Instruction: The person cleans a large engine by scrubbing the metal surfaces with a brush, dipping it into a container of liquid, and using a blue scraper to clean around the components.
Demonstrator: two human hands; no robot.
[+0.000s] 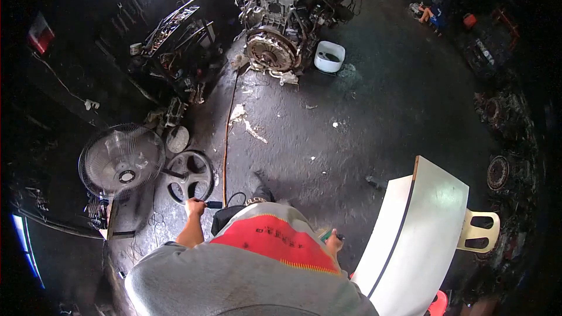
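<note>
**We grip a black handle (215, 205)**

The fingers of our left hand (194, 207) wrap it, just beside a spoked round base (191, 178). Our right hand (333, 243) meets a small green item (325, 236); we cannot tell whether its fingers pinch it.

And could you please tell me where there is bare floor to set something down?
The broadest open floor lies between the white tub and the white panel, with only small scraps on it. It's crowded near the left hand: a fan and spoked wheel stand close together.
</note>
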